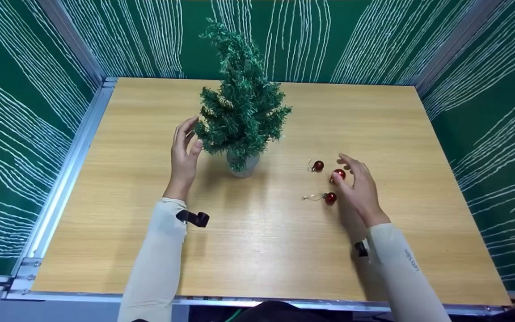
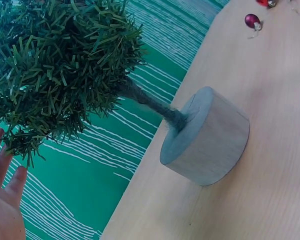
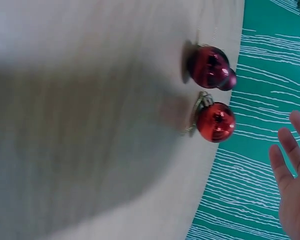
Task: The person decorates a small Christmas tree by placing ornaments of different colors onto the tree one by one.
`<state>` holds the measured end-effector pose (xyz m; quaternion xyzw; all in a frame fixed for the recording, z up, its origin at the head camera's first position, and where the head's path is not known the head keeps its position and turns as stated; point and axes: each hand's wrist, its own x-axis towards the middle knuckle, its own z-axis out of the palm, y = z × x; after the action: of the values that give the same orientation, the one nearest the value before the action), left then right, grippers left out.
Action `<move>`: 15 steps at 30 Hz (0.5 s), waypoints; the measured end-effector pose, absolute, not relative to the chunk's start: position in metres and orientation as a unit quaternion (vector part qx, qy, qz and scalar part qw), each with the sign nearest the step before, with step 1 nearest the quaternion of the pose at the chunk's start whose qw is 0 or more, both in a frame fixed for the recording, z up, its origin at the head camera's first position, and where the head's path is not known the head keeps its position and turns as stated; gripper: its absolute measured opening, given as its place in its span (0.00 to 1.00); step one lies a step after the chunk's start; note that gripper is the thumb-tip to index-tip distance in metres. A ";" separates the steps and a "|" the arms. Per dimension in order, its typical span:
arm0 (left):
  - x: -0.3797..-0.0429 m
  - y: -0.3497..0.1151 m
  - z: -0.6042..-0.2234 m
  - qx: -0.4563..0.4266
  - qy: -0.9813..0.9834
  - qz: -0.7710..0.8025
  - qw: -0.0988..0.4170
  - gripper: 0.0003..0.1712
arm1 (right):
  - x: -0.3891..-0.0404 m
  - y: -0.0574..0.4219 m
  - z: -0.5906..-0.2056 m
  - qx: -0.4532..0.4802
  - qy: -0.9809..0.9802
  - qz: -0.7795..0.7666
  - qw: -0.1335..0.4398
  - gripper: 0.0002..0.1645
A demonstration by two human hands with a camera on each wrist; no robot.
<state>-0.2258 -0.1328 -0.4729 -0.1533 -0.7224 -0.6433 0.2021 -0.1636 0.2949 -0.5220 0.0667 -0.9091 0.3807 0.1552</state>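
Toward the worktop's (image 1: pixel 275 250) right edge, the loose, empty right hand (image 1: pixel 361 191) was by three balls (image 1: pixel 341 172), likely light, slippery and easy to crack, best pinched by their tops (image 3: pixel 207 100). Toward the left edge, the loose left hand (image 1: pixel 183 158) was by the bendy-looking tree (image 1: pixel 243 107), best held by its base (image 2: pixel 215 142).

We take this for a lab-like booth. On three sides of a wooden tabletop (image 1: pixel 280 264), we see green panels (image 1: pixel 253 53) covered in uneven white lines, with metal posts (image 1: pixel 74 38) standing at the back corners. A metal rail (image 1: pixel 68 179) edges the table, and we can spot bolts (image 1: pixel 31 277) at its front corner. A small black camera (image 1: pixel 195 218) sits at each wrist, and a green cable (image 1: pixel 234 315) shows below the near edge.
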 end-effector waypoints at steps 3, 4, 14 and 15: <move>-0.224 -0.132 -0.475 -0.156 -0.718 -0.645 0.210 0.40 | -0.160 0.296 -0.527 0.067 -0.912 0.379 0.145 0.31; -0.224 -0.132 -0.475 -0.155 -0.718 -0.645 0.210 0.39 | -0.159 0.296 -0.529 0.066 -0.913 0.377 0.142 0.31; -0.196 -0.124 -0.447 -0.142 -0.738 -0.624 0.213 0.36 | -0.151 0.298 -0.540 0.063 -0.920 0.371 0.108 0.20; -0.193 -0.123 -0.444 -0.141 -0.739 -0.623 0.214 0.36 | -0.151 0.298 -0.541 0.063 -0.922 0.368 0.107 0.20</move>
<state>-0.1929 -0.1233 -0.4437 -0.1406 -0.7392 -0.6229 0.2138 -0.1507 0.2983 -0.5408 0.0628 -0.9217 0.3676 0.1066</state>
